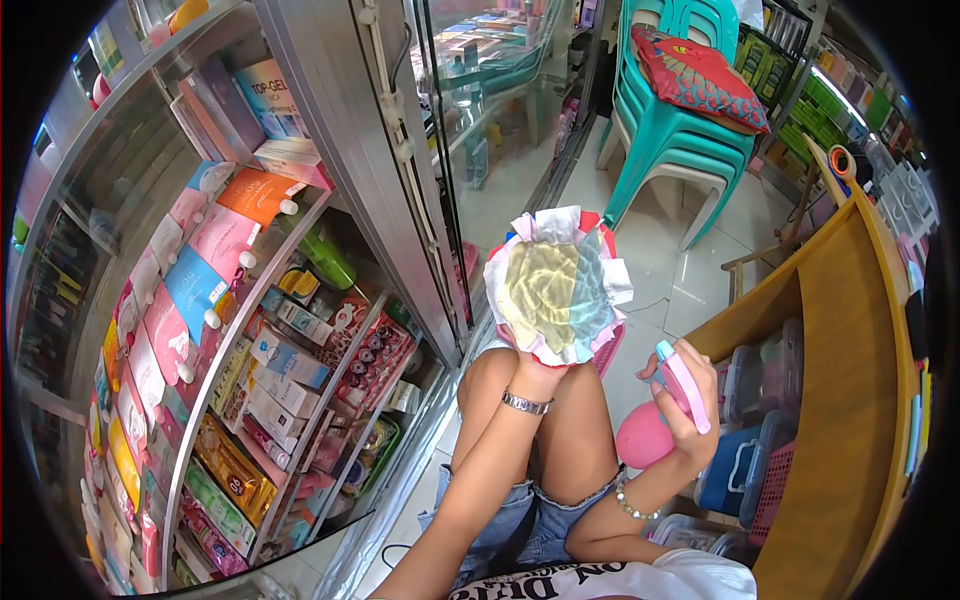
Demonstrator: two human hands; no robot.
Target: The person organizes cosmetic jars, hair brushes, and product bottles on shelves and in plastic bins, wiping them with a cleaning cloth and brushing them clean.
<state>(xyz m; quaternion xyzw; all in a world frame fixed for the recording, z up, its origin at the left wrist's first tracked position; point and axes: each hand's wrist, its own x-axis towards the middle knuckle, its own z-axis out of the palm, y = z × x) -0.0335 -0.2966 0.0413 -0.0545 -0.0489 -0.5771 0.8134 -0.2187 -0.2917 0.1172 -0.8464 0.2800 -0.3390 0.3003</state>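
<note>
My left hand [543, 370], below a wrist with a metal watch, holds up a round cloth rag [555, 290]. The rag has a ruffled edge of white, pink, red and blue scraps, and its yellow-to-teal middle looks shiny. Most of my left fingers are hidden behind it. My right hand [690, 425], above a beaded bracelet, is wrapped round the top of a pink spray bottle [683, 388] with a light blue nozzle. The nozzle points up and left, apart from the rag. The bottle's rounded pink body shows below my fingers.
A glass display cabinet [330, 235] full of boxed and packaged goods stands at left. Stacked green plastic chairs [680, 150] carry a red cushion [700, 80] ahead. At right, a wooden shelf unit [840, 300] holds plastic bins and a blue box [728, 470]. My bare knees are below the rag.
</note>
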